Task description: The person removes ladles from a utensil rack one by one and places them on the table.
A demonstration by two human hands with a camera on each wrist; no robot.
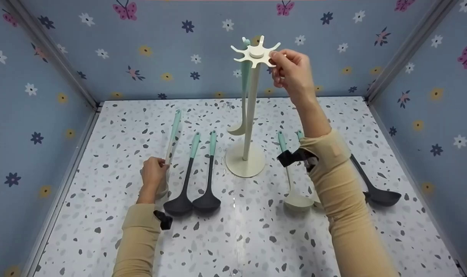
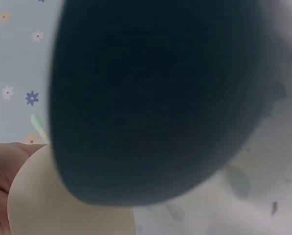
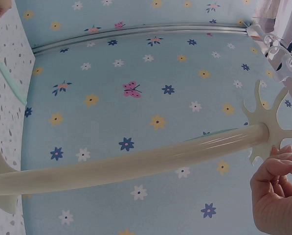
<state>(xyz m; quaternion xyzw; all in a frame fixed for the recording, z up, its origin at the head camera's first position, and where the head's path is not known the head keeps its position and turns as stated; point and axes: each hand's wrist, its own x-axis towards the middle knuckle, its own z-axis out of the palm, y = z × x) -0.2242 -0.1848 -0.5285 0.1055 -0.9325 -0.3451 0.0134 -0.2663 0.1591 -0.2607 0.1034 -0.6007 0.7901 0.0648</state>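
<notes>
My left hand [image 1: 153, 175] pinches the shaft of a cream ladle with a mint handle [image 1: 175, 125] at the left of the table. Its round cream bowl [image 2: 62, 200] shows beside the palm in the left wrist view. With thumb and fingers, my right hand [image 1: 295, 73] pinches one arm of the star-shaped hook top [image 1: 256, 54] of a cream utensil stand [image 1: 251, 111]. A cream utensil with a mint handle [image 1: 244, 82] hangs from the stand's far side. In the right wrist view the stand's pole [image 3: 150, 164] runs toward the fingers.
Two black ladles [image 1: 178, 204] [image 1: 207, 202] lie between my left hand and the stand's base [image 1: 245, 165]. Right of it lie a cream ladle [image 1: 298, 202] and a black ladle [image 1: 383, 197], with others partly behind my right arm. Flowered walls [image 1: 202, 42] enclose the table.
</notes>
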